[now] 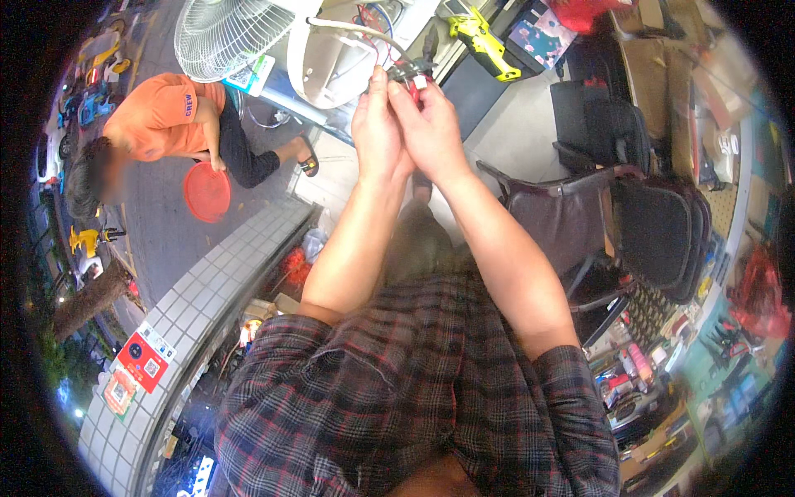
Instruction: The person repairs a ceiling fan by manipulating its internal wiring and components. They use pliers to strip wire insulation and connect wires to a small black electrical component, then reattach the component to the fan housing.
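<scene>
Up top, both hands: left hand [377, 124] & right hand [431, 128] pinch small wired part [411, 74] at fingertips.

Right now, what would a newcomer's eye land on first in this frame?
First, the left hand and right hand pressed together at upper centre, pinching a small red-and-white part with wires. Then the person in an orange shirt crouching at upper left beside a red round basin, below a white fan.

A small dark tool with red handles [416, 74] sits pinched between both hands, raised off any surface. Its tip points toward thin wires [370, 18].
</scene>
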